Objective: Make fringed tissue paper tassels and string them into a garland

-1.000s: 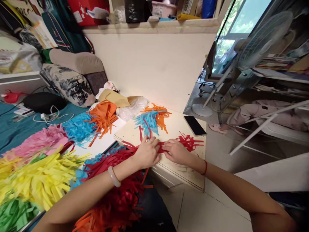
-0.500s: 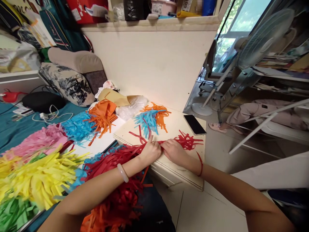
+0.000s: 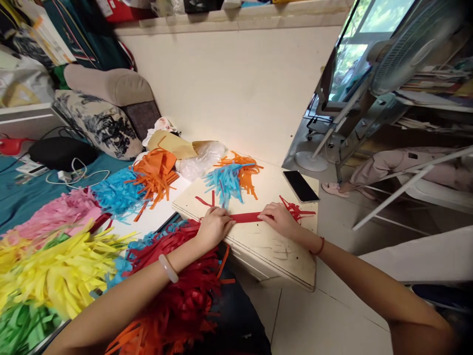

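A red fringed paper strip (image 3: 247,217) lies across the small cream tabletop (image 3: 281,251), its solid middle band pulled flat. My left hand (image 3: 215,228) is closed on the band's left end, fingers pointing down at the table. On the right, my right hand (image 3: 280,220) pinches the other end, and cut red tails spread out beyond it. A big bundle of red fringe (image 3: 177,261) hangs at the table's left edge and over my lap. Just behind my left hand lie a blue fringe bunch (image 3: 226,181) and an orange fringe bunch (image 3: 249,172).
A black phone (image 3: 301,186) lies at the table's right rear. To the left are yellow fringe (image 3: 66,276), pink fringe (image 3: 64,214), more blue fringe (image 3: 118,192) and more orange fringe (image 3: 155,170). A standing fan (image 3: 402,49) and a seated person's leg (image 3: 380,170) are at right.
My hands have moved apart, the left one leftward and the right one slightly rightward. The red band between them, bunched and covered before, now shows flat.
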`<state>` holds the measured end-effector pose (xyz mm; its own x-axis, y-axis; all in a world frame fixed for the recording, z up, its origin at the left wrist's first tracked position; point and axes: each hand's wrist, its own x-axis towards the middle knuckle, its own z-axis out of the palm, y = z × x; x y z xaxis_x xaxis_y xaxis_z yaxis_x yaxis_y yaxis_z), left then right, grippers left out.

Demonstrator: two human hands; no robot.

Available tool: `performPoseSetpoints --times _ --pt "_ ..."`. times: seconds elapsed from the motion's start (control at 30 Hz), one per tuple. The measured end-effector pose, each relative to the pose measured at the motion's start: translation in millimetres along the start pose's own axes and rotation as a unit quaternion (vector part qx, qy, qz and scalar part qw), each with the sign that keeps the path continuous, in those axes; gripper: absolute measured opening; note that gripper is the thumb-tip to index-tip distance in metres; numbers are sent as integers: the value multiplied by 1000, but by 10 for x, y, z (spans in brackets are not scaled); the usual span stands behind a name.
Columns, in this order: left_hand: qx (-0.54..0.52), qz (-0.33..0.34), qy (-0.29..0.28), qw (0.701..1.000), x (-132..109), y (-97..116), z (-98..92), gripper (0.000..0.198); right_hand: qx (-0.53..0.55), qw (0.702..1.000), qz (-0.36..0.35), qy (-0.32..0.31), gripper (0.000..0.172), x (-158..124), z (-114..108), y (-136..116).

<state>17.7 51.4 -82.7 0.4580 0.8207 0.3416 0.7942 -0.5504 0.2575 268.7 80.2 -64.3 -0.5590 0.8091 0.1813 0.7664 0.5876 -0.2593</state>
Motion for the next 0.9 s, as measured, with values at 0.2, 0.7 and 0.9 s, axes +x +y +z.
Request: performPoseSetpoints --times 0.2,0.7,0.9 --pt "-27 -86 -2 996 78 -31 17 20 -69 996 54 -25 23 157 -13 -79" --pt "7 83 -42 996 191 22 -39 27 -144 984 -99 27 15 120 23 -88" --pt "40 123 -53 990 218 137 -91 17 -152 961 -226 43 16 167 57 -70"
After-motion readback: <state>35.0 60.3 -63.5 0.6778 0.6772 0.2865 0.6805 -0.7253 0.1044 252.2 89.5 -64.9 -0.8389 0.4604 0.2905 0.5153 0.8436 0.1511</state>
